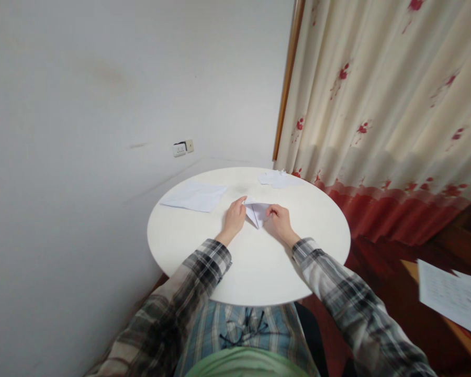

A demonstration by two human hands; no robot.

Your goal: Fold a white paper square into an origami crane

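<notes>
A folded white paper (258, 212) with a pointed shape lies on the round white table (255, 272), near its middle. My left hand (234, 216) pinches the paper's left edge with closed fingers. My right hand (279, 217) grips the paper's right edge, fingers curled and pressed on it. Both plaid sleeves reach in from the near side of the table.
A flat white sheet (195, 196) lies at the table's far left, and a crumpled or folded piece of paper (277, 178) at its far edge. A white wall with a socket (182, 147) is behind, a flowered curtain (377, 115) at right, printed sheets (451, 298) lower right.
</notes>
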